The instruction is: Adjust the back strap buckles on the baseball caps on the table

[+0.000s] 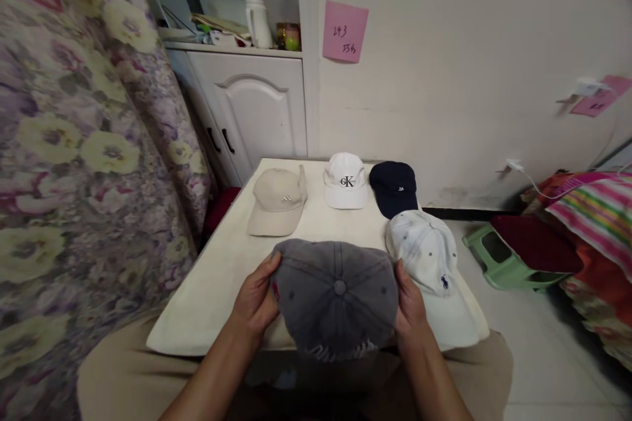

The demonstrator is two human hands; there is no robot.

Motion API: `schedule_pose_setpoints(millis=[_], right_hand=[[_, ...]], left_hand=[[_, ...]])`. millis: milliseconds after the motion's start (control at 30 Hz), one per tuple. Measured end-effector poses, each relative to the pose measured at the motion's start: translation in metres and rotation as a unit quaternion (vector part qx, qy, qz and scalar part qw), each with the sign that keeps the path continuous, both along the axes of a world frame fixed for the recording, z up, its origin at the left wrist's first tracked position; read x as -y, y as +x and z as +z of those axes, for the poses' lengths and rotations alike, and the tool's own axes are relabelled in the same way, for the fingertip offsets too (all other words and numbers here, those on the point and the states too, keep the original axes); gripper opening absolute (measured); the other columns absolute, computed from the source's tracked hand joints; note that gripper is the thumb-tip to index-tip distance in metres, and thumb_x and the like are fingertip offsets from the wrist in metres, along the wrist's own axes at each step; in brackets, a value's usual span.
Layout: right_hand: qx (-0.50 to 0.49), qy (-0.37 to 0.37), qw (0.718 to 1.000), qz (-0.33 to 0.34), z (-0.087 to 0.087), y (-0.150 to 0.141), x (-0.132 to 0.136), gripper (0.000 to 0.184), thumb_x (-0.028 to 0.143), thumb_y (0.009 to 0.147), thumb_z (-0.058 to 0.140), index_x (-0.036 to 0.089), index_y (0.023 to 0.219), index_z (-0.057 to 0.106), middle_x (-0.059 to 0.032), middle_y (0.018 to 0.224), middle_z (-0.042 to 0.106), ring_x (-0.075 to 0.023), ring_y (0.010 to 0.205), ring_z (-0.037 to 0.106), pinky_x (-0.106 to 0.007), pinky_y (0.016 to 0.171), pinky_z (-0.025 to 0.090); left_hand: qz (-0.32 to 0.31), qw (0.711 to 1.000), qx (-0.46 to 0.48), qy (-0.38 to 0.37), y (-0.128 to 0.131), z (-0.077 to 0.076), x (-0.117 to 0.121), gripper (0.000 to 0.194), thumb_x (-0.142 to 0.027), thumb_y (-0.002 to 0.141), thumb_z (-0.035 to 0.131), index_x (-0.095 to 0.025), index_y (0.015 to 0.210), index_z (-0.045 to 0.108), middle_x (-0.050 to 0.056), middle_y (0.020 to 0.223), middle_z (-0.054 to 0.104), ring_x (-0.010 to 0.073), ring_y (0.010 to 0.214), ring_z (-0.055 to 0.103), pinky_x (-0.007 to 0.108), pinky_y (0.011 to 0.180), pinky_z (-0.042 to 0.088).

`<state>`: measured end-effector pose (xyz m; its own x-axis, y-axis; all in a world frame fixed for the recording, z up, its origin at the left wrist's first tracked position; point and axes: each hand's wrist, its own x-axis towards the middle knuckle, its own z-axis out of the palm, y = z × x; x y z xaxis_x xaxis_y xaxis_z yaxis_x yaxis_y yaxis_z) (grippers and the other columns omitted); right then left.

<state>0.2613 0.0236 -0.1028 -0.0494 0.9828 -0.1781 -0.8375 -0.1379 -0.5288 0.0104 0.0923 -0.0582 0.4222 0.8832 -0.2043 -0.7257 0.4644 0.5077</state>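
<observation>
Between my hands is a dark grey baseball cap (340, 302), its crown facing up and white stitched lettering toward me. My left hand (257, 296) grips its left side, thumb on top and fingers mostly hidden beneath. On the opposite side my right hand (409, 299) holds the rim in the same way. A beige cap (276, 200) lies beyond at the left. Farther back are a white cap (345, 181) with black "CK" letters and a navy cap (394, 185). Close to my right hand rests a pale denim-look cap (429, 263) with a small dark emblem.
The caps lie on a cream-covered table (217, 296) over my lap. A floral curtain (89, 164) hangs at left, near a white cabinet (257, 105). A wall stands behind the table. On the floor at right is a green stool (494, 256) beside striped fabric (597, 204).
</observation>
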Motion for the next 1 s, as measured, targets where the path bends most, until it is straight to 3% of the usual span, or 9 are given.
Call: schedule_pose_setpoints(millis=[100, 233, 333, 500, 600, 800, 1000], right_hand=[[0.004, 0.033, 0.999, -0.026, -0.014, -0.003, -0.011, 0.035, 0.041, 0.063, 0.088, 0.022, 0.09, 0.076, -0.0053, 0.094, 0.079, -0.0297, 0.111, 0.068, -0.044, 0.099, 0.053], [0.043, 0.055, 0.997, 0.031, -0.031, -0.008, -0.019, 0.034, 0.032, 0.068, 0.086, 0.018, 0.097, 0.074, -0.0079, 0.096, 0.079, -0.03, 0.107, 0.069, -0.042, 0.097, 0.052], [0.049, 0.047, 0.997, 0.04, -0.042, -0.012, -0.026, 0.032, 0.032, 0.075, 0.081, 0.017, 0.102, 0.073, -0.008, 0.095, 0.079, -0.0282, 0.104, 0.071, -0.042, 0.094, 0.053], [0.067, 0.014, 0.998, 0.006, -0.054, -0.015, -0.038, 0.029, 0.035, 0.079, 0.078, 0.024, 0.104, 0.071, -0.0066, 0.1, 0.078, -0.0276, 0.105, 0.069, -0.043, 0.088, 0.055], [0.083, 0.004, 0.997, 0.007, -0.058, -0.014, -0.043, 0.026, 0.036, 0.078, 0.078, 0.025, 0.101, 0.072, -0.0065, 0.101, 0.077, -0.0283, 0.104, 0.069, -0.043, 0.087, 0.055], [0.099, 0.018, 0.995, 0.015, -0.057, -0.014, -0.039, 0.026, 0.041, 0.081, 0.075, 0.025, 0.101, 0.072, -0.0065, 0.106, 0.077, -0.0277, 0.104, 0.069, -0.043, 0.088, 0.053], [0.086, 0.05, 0.99, 0.104, -0.048, -0.018, -0.029, 0.035, 0.039, 0.079, 0.077, 0.019, 0.106, 0.072, -0.0101, 0.108, 0.076, -0.0278, 0.098, 0.071, -0.042, 0.09, 0.052]], left_hand=[[0.016, 1.0, 0.0, 0.002, 0.003, -0.012, -0.017, 0.018, -0.001, 0.081, 0.059, -0.012, 0.089, 0.073, 0.009, 0.088, 0.079, 0.0259, 0.098, 0.074, 0.038, 0.097, 0.056], [0.037, 0.999, -0.006, 0.029, 0.01, -0.028, -0.044, 0.019, -0.002, 0.077, 0.065, -0.015, 0.09, 0.07, 0.005, 0.088, 0.079, 0.0239, 0.095, 0.075, 0.035, 0.096, 0.056], [0.018, 0.999, -0.016, 0.023, 0.014, -0.043, -0.058, 0.016, -0.005, 0.076, 0.069, -0.016, 0.088, 0.069, 0.003, 0.084, 0.079, 0.024, 0.093, 0.075, 0.034, 0.095, 0.056], [-0.069, 0.996, -0.051, -0.009, 0.013, -0.066, -0.044, 0.017, -0.014, 0.083, 0.068, -0.01, 0.099, 0.071, 0.01, 0.089, 0.079, 0.0273, 0.094, 0.075, 0.037, 0.09, 0.058], [-0.082, 0.994, -0.073, -0.005, 0.013, -0.074, -0.028, 0.025, -0.01, 0.081, 0.071, -0.01, 0.106, 0.071, 0.011, 0.096, 0.079, 0.0267, 0.094, 0.074, 0.035, 0.087, 0.058], [-0.033, 0.993, -0.114, 0.01, 0.017, -0.072, -0.028, 0.026, -0.015, 0.073, 0.08, -0.011, 0.097, 0.074, 0.01, 0.092, 0.08, 0.0295, 0.093, 0.074, 0.034, 0.086, 0.058], [0.024, 0.993, -0.118, 0.016, 0.014, -0.064, -0.036, 0.022, -0.019, 0.076, 0.078, -0.012, 0.096, 0.073, 0.008, 0.089, 0.08, 0.0281, 0.093, 0.074, 0.035, 0.088, 0.058]])
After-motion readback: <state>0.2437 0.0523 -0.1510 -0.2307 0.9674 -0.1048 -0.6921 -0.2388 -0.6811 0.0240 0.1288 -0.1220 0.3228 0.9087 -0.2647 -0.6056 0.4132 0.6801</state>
